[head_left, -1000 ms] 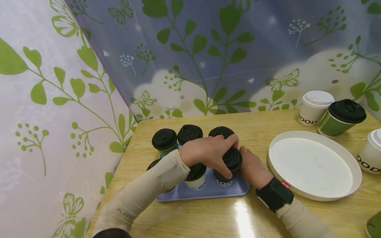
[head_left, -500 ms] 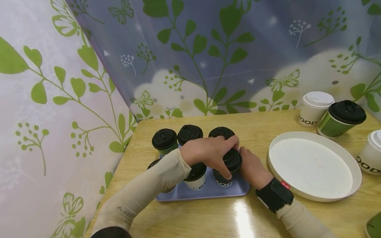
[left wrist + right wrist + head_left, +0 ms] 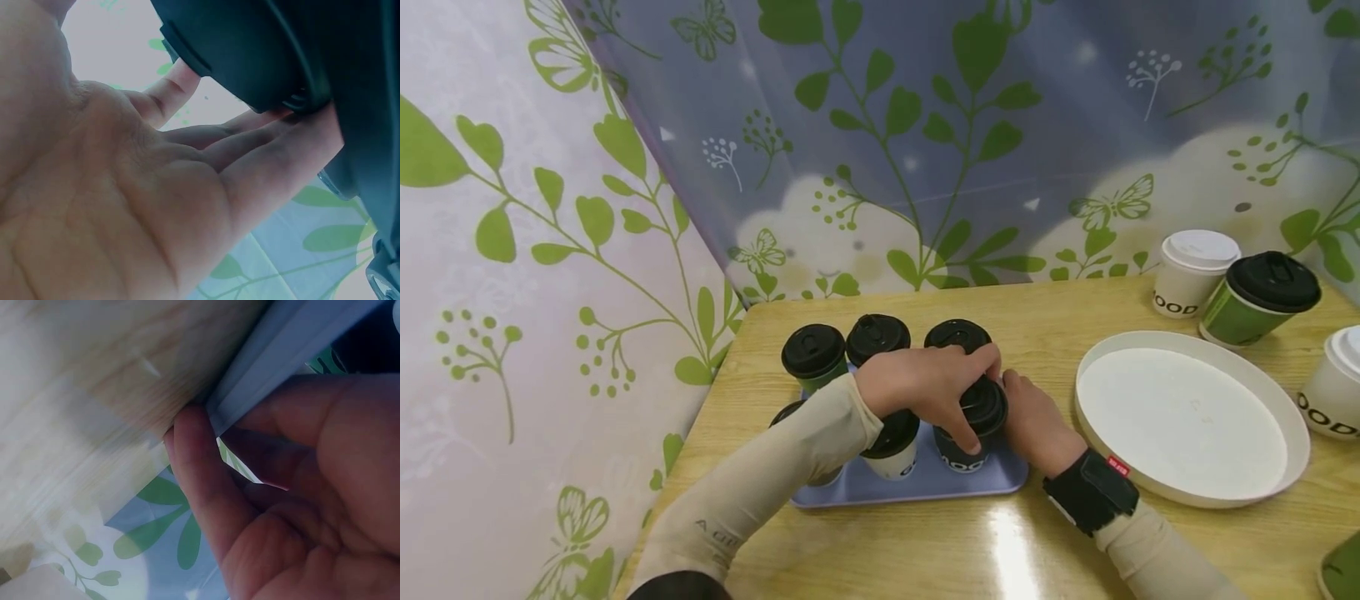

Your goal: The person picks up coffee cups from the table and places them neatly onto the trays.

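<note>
At R edge of tray (image 3: 917, 495), R hand (image 3: 1042, 423) grip pinched it, L hand (image 3: 931, 383) grip held blk cup (image 3: 987, 415); uneven tug might've tipped it.

Back-right white-lidded cup (image 3: 1183, 282) reads "OOD" in black caps, anything before that is too far round the side to be sure. Same "OOD" on the white cup at the right edge (image 3: 1330, 385). The dark paper cup (image 3: 957, 454) has white lettering, only "OO" is legible to me. Left sleeve (image 3: 760, 475) starts "A G", rest is mush. Red tag on the black wrist strap (image 3: 1117, 465): white characters, too tiny to read.
</note>
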A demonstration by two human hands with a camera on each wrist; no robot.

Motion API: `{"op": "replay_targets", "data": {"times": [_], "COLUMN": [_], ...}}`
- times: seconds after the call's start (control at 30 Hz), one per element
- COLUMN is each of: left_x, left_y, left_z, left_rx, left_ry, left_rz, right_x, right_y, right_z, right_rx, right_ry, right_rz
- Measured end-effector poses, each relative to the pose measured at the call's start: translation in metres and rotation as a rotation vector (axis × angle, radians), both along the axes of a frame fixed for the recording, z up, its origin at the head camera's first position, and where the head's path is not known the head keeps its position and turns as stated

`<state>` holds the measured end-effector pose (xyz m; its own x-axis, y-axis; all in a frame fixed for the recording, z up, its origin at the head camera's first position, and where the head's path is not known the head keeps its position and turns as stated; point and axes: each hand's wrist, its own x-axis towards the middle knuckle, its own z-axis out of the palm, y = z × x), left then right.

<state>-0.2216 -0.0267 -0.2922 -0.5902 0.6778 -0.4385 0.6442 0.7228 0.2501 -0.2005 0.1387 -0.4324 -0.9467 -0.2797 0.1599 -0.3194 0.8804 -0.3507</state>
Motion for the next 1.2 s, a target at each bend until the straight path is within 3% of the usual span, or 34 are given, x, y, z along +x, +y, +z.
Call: {"op": "replay_targets", "data": {"times": [0.33, 0.6, 0.97, 1.2], "left_x": [-0.001, 0.001, 0.008, 0.019], "left_y": [0.001, 0.0, -0.004, -0.014], "left_z": [0.001, 0.0, 0.003, 0.013], "left_rx": [0.002, -0.023, -0.038, 0.023], "left_ry": [0.02, 0.011, 0.037, 0.093], "left_rz": [-0.03, 0.001, 0.022, 0.006], "right_x": [-0.001, 0.0, -0.001, 0.0], "right_y": [0.001, 0.002, 0.001, 0.003], "right_z": [-0.001, 0.0, -0.005, -0.009], "right_rx": [0.001, 0.018, 0.03, -0.014], "right_ry": [0.019, 0.033, 0.136, 0.215], "right_rz": [0.001, 0.021, 0.052, 0.101]}}
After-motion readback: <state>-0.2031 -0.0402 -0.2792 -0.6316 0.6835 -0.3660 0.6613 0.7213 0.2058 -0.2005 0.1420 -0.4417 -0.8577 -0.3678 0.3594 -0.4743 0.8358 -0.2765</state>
